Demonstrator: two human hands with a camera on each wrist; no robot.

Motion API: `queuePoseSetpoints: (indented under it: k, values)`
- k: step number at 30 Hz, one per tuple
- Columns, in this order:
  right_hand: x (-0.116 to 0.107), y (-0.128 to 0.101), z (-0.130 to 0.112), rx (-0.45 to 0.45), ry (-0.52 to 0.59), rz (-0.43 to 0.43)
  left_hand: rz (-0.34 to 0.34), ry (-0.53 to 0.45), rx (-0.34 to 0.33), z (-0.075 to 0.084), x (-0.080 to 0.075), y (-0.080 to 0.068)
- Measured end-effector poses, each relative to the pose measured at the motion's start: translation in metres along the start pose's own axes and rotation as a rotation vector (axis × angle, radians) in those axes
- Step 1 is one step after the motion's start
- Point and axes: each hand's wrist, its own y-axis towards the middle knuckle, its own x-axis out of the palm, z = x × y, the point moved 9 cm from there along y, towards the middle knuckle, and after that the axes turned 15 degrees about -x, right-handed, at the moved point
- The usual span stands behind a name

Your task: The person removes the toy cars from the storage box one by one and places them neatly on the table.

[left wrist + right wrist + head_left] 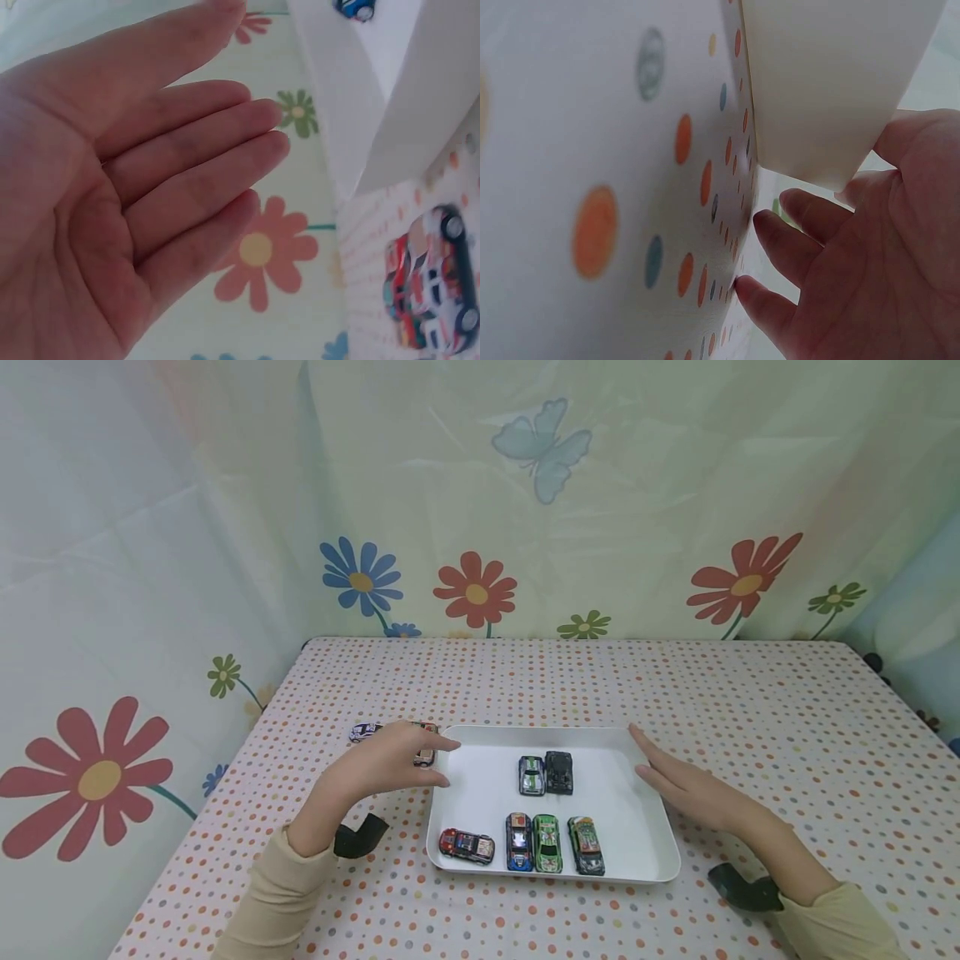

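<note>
Though shallow, white tray (480, 777) with toy cars (546, 843).

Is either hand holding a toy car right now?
No: the left hand and right hand are flat and open beside the white tray, gripping no car.

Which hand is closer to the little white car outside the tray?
Left. The left hand reaches over the dotted cloth just beside the white car, which sits left of the tray. The right hand rests along the tray's far right edge, well away.
</note>
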Motion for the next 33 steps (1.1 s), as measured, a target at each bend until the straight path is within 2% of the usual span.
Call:
queuePoseSetpoints:
  k: [2, 7, 17, 21, 27, 33]
  values:
    - [0.000, 0.000, 0.000, 0.001, -0.005, 0.001, -0.053, 0.018, 0.003, 0.003, 0.011, 0.002]
    - [0.000, 0.000, 0.001, 0.003, -0.013, 0.002, -0.150, 0.104, -0.045, 0.008, 0.033, -0.001]
    - [-0.001, 0.000, -0.001, 0.004, 0.001, 0.001, -0.201, 0.283, -0.097, 0.026, 0.057, -0.011]
    - [-0.001, 0.000, -0.002, 0.000, 0.002, 0.002, -0.169, 0.347, -0.092, 0.033, 0.061, -0.015]
    - [-0.001, 0.000, -0.001, -0.001, 0.002, 0.000, -0.085, 0.530, -0.072, 0.046, 0.070, -0.016]
    - [-0.001, 0.000, -0.001, 0.001, -0.005, 0.000, -0.038, 0.688, -0.134, 0.054, 0.082, -0.016]
